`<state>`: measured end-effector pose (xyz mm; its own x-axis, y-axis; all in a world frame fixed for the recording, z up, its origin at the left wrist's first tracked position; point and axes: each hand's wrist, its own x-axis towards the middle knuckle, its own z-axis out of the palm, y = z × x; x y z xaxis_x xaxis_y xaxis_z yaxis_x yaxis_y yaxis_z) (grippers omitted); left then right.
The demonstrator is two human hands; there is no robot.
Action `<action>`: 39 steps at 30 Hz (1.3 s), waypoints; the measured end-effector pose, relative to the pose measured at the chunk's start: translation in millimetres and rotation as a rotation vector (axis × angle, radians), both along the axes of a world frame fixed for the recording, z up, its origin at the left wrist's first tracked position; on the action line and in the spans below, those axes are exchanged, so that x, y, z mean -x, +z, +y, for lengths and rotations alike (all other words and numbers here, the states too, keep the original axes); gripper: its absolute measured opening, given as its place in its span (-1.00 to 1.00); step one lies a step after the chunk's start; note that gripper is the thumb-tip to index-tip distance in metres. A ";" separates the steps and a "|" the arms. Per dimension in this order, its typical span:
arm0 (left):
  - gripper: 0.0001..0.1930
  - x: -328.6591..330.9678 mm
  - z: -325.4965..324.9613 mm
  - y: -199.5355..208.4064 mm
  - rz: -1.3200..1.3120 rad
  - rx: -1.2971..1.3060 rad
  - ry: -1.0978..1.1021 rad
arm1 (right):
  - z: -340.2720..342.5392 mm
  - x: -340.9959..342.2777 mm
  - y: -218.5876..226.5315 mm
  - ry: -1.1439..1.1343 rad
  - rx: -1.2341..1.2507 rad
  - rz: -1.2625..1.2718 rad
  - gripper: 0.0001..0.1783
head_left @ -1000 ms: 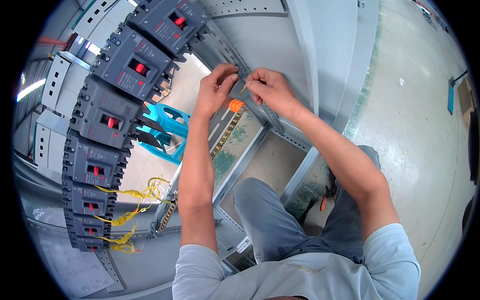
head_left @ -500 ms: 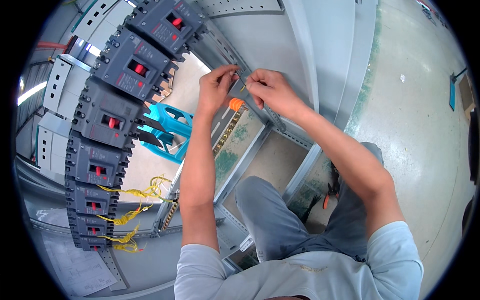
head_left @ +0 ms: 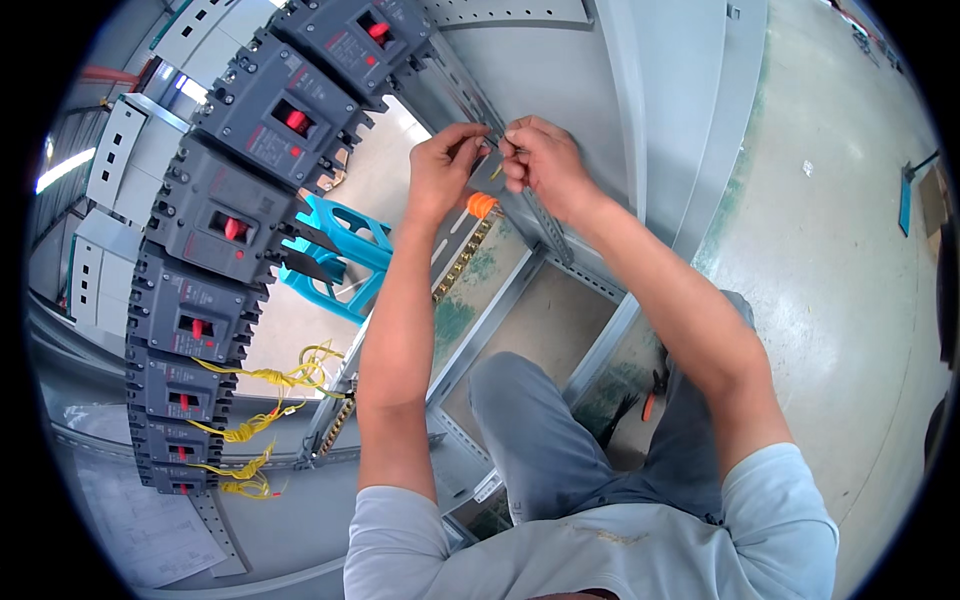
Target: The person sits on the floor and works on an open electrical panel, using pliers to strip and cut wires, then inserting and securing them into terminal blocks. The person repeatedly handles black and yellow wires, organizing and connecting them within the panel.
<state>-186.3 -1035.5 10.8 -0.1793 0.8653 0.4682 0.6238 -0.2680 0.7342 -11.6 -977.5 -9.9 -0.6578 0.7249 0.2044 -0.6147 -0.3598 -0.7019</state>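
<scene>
Yellow sliver (head_left: 496, 173) peeking out between the left hand (head_left: 440, 174) and right hand (head_left: 550, 168), near that ribbed orange piece (head_left: 482, 205). Both are curled in, honestly can't tell what, if anything, they're pinching.

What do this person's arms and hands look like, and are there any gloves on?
No gloves: the left hand and right hand are bare. The forearms are bare too, and I see no watch or bracelet. The short sleeves are plain, pale grey-blue, and end above the elbows.
</scene>
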 end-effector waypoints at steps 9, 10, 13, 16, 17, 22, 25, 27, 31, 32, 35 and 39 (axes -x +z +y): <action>-0.75 -13.4 -5.9 9.0 -0.049 0.036 0.075 | 4.2 -5.3 -1.7 -0.165 -0.329 -0.348 -0.86; -0.73 -12.1 -6.7 9.2 -0.037 0.041 0.087 | 2.9 -3.5 -2.7 -0.177 -0.345 -0.379 -0.85; -0.69 -8.7 -8.4 8.2 -0.042 0.041 0.075 | 0.7 1.6 -0.2 -0.176 -0.404 -0.469 -0.80; -0.67 -4.1 -6.4 5.9 -0.051 0.039 0.031 | 0.4 10.3 2.1 -0.357 -0.521 -0.587 -0.77; -0.67 -2.5 -5.0 5.0 -0.052 0.039 0.015 | 4.2 13.9 -1.7 -0.485 -0.677 -0.593 -0.76; -0.75 3.9 0.7 -3.5 -0.020 -0.051 0.015 | 20.3 25.5 -1.0 -0.684 -1.125 -0.813 -0.73; -0.74 7.0 -1.3 -4.2 0.058 -0.048 0.050 | 21.6 20.6 11.5 -0.366 -1.000 -0.906 -0.72; -0.74 5.3 -2.8 -5.1 0.107 -0.043 0.076 | 32.0 12.7 14.2 -0.140 -0.786 -0.820 -0.74; -0.77 -4.7 -6.3 -2.7 0.209 -0.087 0.123 | 27.6 17.8 -0.3 -0.017 -0.600 -0.666 -0.71; -0.77 -1.9 -3.7 -3.2 0.188 -0.096 0.109 | 25.8 20.6 -4.2 -0.137 -0.715 -0.646 -0.71; -0.77 1.7 1.2 -8.1 0.196 -0.109 0.106 | 22.5 33.8 -16.3 -0.417 -0.962 -0.604 -0.72; -0.74 24.1 -4.8 -12.1 0.267 -0.072 0.190 | 5.0 46.4 -8.3 -0.448 -1.061 -0.671 -0.75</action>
<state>-210.4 -1040.3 -1.3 -0.1969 0.7914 0.5787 0.8353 -0.1736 0.5216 -58.0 -972.5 -18.2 -0.6007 0.5957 0.5332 0.0372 0.6871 -0.7256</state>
